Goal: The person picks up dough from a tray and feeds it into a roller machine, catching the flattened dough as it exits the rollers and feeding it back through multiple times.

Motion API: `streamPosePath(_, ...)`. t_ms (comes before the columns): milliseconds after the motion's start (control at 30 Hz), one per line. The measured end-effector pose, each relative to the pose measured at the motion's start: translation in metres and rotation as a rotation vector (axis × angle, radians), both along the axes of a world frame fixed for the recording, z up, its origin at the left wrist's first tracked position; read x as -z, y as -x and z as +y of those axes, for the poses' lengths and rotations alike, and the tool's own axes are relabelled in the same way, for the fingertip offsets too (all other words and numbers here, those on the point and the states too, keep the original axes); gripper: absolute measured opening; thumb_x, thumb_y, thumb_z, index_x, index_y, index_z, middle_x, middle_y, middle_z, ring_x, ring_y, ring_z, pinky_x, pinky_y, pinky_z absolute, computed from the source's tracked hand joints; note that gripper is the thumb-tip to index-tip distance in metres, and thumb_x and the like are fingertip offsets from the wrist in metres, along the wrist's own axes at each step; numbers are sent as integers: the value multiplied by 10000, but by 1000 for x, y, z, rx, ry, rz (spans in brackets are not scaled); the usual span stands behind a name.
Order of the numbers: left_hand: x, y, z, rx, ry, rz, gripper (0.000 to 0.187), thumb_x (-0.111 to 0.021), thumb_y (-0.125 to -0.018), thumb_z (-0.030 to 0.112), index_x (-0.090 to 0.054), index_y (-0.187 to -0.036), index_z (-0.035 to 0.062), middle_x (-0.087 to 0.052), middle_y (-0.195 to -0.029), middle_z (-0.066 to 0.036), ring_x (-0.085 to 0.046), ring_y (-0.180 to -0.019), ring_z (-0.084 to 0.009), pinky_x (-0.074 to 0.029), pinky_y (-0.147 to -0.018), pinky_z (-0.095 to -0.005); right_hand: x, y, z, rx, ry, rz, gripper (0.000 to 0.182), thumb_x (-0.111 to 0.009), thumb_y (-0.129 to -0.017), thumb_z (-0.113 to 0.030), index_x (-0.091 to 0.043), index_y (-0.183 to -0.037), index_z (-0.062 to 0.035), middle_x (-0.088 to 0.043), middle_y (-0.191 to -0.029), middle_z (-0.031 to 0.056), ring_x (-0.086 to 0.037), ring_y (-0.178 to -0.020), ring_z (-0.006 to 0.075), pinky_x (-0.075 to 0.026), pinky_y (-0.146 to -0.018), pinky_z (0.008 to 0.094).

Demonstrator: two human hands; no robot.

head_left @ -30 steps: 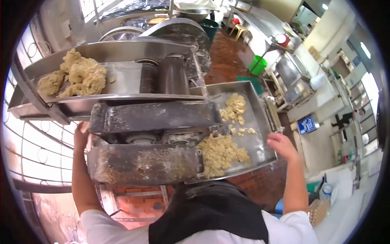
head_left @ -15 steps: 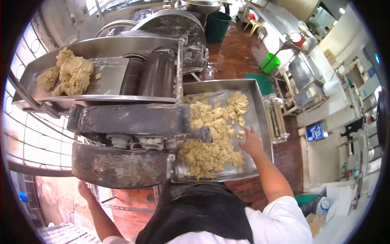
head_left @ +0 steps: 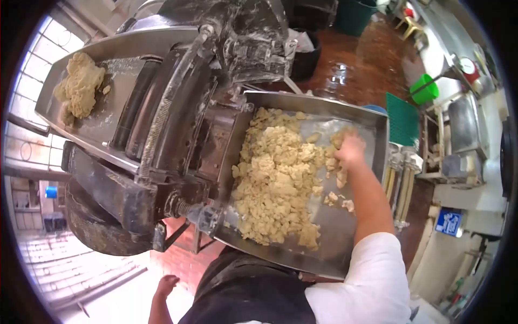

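A broad heap of crumbly pale dough [head_left: 278, 178] lies in a rectangular metal tray [head_left: 345, 259]. My right hand [head_left: 352, 148] reaches over the tray's right side, its fingers closed around a clump of dough at the heap's edge. The fingertips are partly hidden and slightly blurred. Small loose bits of dough [head_left: 340, 201] lie below this hand on the bare metal. Low on the left, my left hand [head_left: 167, 284] hangs away from the tray, with its fingers curled in and nothing visible in them.
Left of the tray stands a roller machine with dark rollers [head_left: 141, 116]; its upper metal chute [head_left: 116, 127] bears a larger dough lump [head_left: 81, 86]. A machine knob [head_left: 208, 218] juts out by the tray's left corner. Beyond are a green bucket [head_left: 424, 89] and a green mat [head_left: 402, 120].
My right hand has moved farther across the tray and closed on dough. My left hand has come away from beside the machine. The view has shifted and turned toward the tray.
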State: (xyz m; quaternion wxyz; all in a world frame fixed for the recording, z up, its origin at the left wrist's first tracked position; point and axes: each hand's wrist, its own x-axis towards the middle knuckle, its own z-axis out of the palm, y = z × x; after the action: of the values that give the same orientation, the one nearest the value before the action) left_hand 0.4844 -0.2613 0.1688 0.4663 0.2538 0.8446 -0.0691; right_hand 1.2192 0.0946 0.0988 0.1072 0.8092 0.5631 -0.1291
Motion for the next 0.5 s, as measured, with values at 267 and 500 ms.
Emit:
streamPosePath(267,-27,-39,44,157,-156,40,452,-696,-834,287,-605,-1155,-17,-670,-1031,-140,-633,-899,-208,-500,-767,-332,9,-31,18,177,31,65,1157,-837,-540,-416,-220,-1484,-158,-400,-1373,178,-451,-1225,396,-461,-971,455)
streamPosePath(500,-48,-111,90,305,-159,-17,474,-699,-838,315,-596,-1186,9,-668,-1077,-142,-627,-1012,-222,-493,-863,-339,6,-15,8,408,7,65,1008,-788,-641,-304,-231,-1479,-232,-418,-1344,177,-502,-1174,370,-489,-930,434)
